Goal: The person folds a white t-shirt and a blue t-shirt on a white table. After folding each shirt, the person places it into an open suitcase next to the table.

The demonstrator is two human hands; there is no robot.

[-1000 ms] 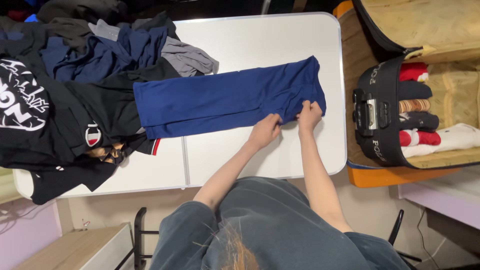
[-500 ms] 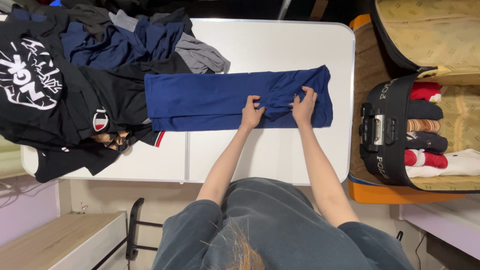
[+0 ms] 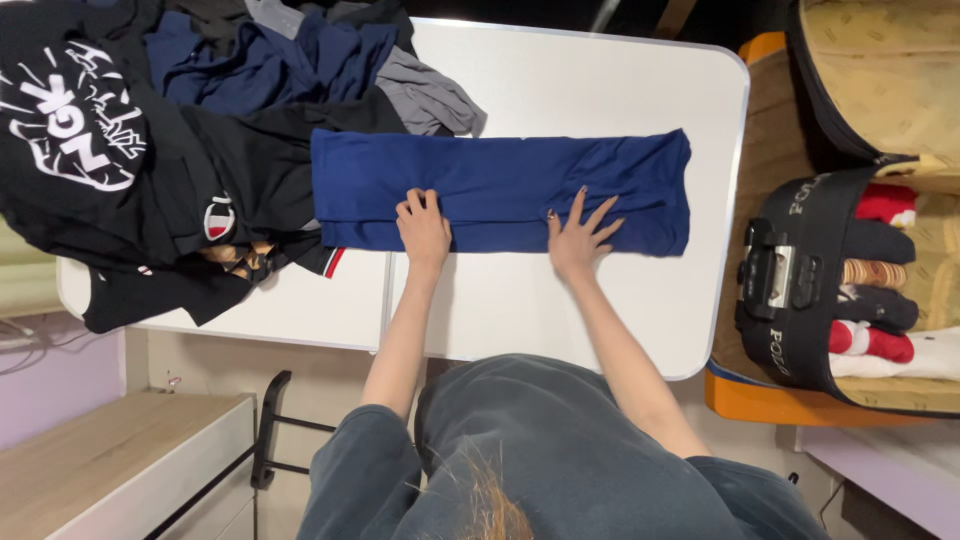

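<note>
Both hands (image 3: pixel 500 235) press the blue garment (image 3: pixel 500 190), lying lengthwise left-to-right.

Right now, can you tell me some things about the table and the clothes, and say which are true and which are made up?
1. Both hands lie flat on the blue garment. True: left hand, right hand.
2. The blue garment is crumpled in a ball. False: it lies folded in a long strip.
3. A pile of dark clothes sits at the table's left end. True.
4. The suitcase is shut. False: it lies open with rolled clothes inside.
</note>
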